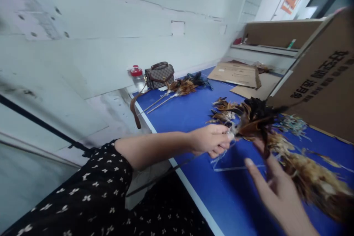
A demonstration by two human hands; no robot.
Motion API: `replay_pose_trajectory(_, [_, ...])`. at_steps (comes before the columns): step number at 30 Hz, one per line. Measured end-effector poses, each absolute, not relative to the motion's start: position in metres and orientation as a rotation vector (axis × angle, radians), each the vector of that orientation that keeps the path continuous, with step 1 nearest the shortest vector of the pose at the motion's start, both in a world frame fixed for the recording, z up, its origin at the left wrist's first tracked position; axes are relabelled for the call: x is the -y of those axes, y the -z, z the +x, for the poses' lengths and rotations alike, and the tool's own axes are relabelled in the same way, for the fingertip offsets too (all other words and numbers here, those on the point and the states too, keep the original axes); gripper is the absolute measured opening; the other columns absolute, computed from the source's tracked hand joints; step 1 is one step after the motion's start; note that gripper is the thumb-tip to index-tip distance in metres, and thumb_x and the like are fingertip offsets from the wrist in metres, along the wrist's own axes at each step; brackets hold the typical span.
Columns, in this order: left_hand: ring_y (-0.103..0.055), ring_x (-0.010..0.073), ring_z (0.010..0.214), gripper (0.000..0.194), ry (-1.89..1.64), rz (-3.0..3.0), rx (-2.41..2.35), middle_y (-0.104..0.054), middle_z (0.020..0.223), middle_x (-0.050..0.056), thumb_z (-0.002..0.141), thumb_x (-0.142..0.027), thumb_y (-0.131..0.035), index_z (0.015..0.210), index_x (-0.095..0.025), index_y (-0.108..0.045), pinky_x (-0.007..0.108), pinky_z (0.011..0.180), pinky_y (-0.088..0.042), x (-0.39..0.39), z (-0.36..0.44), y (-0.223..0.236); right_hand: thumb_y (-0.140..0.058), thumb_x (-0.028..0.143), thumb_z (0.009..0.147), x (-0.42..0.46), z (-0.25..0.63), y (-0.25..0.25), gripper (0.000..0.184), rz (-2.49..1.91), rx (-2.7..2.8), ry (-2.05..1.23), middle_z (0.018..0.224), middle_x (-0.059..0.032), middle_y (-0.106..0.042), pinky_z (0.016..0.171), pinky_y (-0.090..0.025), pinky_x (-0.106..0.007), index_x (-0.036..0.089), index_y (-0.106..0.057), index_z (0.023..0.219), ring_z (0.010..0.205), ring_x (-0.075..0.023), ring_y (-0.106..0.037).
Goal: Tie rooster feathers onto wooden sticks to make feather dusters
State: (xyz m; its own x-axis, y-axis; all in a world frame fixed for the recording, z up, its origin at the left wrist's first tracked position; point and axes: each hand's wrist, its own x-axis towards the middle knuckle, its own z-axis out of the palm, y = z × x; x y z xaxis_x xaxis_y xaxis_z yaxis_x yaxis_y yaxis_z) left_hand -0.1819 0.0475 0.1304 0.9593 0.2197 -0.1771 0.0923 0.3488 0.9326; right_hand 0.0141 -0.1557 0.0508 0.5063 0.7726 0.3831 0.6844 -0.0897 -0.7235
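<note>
My left hand [212,141] is closed around the neck of a feather duster, where pale binding shows by the thumb. The duster's dark and brown feathers [253,120] fan out to the right of that fist. Its thin stick [163,175] slants down to the left, past the table edge. Lower right, my right hand [279,188] has its thumb and fingers apart, with the fingertips close under the feathers; whether they touch is blurred. A clear plastic piece [233,169] lies on the blue table below the left hand. Loose tan feathers [312,169] are heaped beside the right hand.
Finished-looking feather dusters [184,87] lie at the back, near a checked handbag [160,75] and a red-capped bottle [137,77]. Flat cardboard [235,73] and a large upright cardboard sheet [318,84] stand right of the blue table [177,118]. Bluish feathers [294,124] lie before the sheet.
</note>
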Motion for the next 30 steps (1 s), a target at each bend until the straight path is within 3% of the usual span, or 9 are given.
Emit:
replay_pose_trajectory(3, [-0.031, 0.0032, 0.053, 0.049, -0.009, 1.162, -0.228, -0.040, 0.074, -0.010, 0.100, -0.054, -0.084, 0.096, -0.024, -0.046, 0.015, 0.050, -0.026, -0.025, -0.167, -0.112, -0.068, 0.079, 0.100, 0.140, -0.027, -0.051, 0.064, -1.751, 1.090, -0.354, 0.109, -0.0108, -0.084, 0.087, -0.067, -0.039, 0.025, -0.078, 0.133, 0.098, -0.0305, -0.079])
replay_pose_trajectory(5, [-0.030, 0.0035, 0.052, 0.047, -0.009, 1.131, -0.218, -0.039, 0.074, -0.010, 0.101, -0.053, -0.082, 0.095, -0.024, -0.045, 0.016, 0.050, -0.026, -0.018, -0.159, -0.102, -0.065, 0.084, 0.101, 0.141, -0.033, -0.047, 0.064, -1.749, 1.012, -0.439, 0.087, -0.0060, -0.078, 0.070, -0.061, -0.033, 0.024, -0.080, 0.119, 0.076, -0.0239, -0.073])
replay_pose_trajectory(7, [-0.027, 0.0039, 0.052, 0.037, -0.030, 1.100, -0.239, -0.037, 0.073, -0.010, 0.105, -0.048, -0.077, 0.099, -0.024, -0.049, 0.017, 0.049, -0.024, -0.016, -0.153, -0.096, -0.063, 0.085, 0.102, 0.151, -0.030, -0.043, 0.065, -1.776, 0.971, -0.433, 0.076, -0.0032, -0.071, 0.062, -0.055, -0.029, 0.022, -0.080, 0.106, 0.066, -0.0201, -0.064])
replay_pose_trajectory(9, [-0.024, 0.0044, 0.051, 0.025, -0.041, 1.080, -0.266, -0.036, 0.073, -0.010, 0.109, -0.041, -0.069, 0.103, -0.023, -0.053, 0.017, 0.048, -0.022, -0.017, -0.149, -0.092, -0.062, 0.083, 0.104, 0.162, -0.026, -0.040, 0.064, -1.815, 0.978, -0.369, 0.070, -0.0016, -0.065, 0.060, -0.051, -0.028, 0.022, -0.079, 0.097, 0.062, -0.0182, -0.059])
replay_pose_trajectory(12, [-0.024, 0.0046, 0.050, 0.018, -0.038, 1.070, -0.301, -0.035, 0.072, -0.011, 0.112, -0.038, -0.063, 0.107, -0.022, -0.056, 0.017, 0.048, -0.020, -0.017, -0.145, -0.089, -0.063, 0.084, 0.103, 0.171, -0.024, -0.039, 0.065, -1.826, 1.016, -0.281, 0.074, -0.0032, -0.069, 0.064, -0.054, -0.028, 0.023, -0.077, 0.089, 0.067, -0.0201, -0.064])
replay_pose_trajectory(22, [-0.031, 0.0040, 0.051, 0.050, -0.115, 1.130, -0.260, -0.038, 0.068, -0.012, 0.094, -0.054, -0.090, 0.095, -0.023, -0.051, 0.020, 0.049, -0.024, -0.009, -0.129, -0.078, -0.063, 0.087, 0.100, 0.170, -0.023, -0.026, 0.068, -1.831, 0.993, -0.296, 0.075, -0.0051, -0.073, 0.060, -0.053, -0.028, 0.022, -0.076, 0.085, 0.064, -0.0200, -0.065])
replay_pose_trajectory(30, [-0.038, 0.0055, 0.050, 0.034, -0.166, 1.252, -0.333, -0.045, 0.070, -0.010, 0.108, -0.048, -0.072, 0.098, -0.022, -0.053, 0.021, 0.049, -0.033, -0.004, -0.121, -0.068, -0.065, 0.087, 0.099, 0.173, -0.020, -0.017, 0.068, -1.816, 0.981, -0.367, 0.066, -0.0025, -0.065, 0.052, -0.046, -0.027, 0.021, -0.076, 0.084, 0.055, -0.0172, -0.054])
